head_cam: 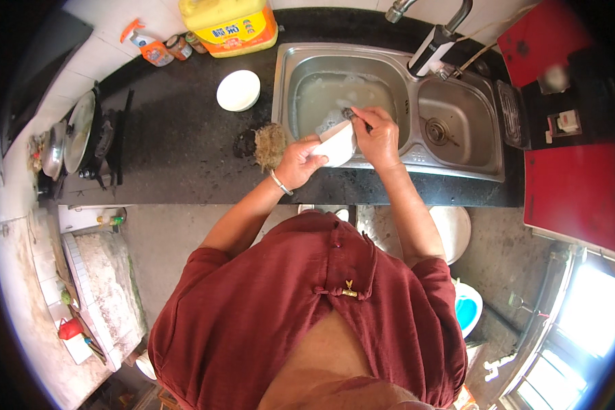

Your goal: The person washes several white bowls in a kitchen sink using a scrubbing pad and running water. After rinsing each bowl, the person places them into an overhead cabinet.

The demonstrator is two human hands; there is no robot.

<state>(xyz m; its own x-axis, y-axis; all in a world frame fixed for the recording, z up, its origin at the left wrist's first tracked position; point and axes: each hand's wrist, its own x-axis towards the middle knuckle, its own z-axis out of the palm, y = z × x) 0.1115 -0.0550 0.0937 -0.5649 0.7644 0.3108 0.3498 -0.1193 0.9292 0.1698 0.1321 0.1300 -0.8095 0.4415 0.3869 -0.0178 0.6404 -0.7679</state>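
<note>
Over the near edge of the stainless steel sink's large basin [282, 92], my left hand [298, 163] grips a white bowl [338, 146] tilted on its side. My right hand [376, 134] pinches a dark scouring pad [347, 113], probably steel wool, at the bowl's upper right rim. Part of the pad is hidden by my fingers. Cloudy, sudsy water [346, 95] fills the basin below. A second white bowl [239, 90] sits on the black countertop, left of the sink. Between that bowl and my left wrist lies a tan fibrous scrubber [270, 145].
A faucet [433, 48] rises behind the sink, beside a smaller basin [456, 123] with a drain. At the back stand a yellow jug [230, 25], a spray bottle [148, 46] and small jars [179, 47]. Lids [79, 130] lean at the left; a red panel [574, 195] is right.
</note>
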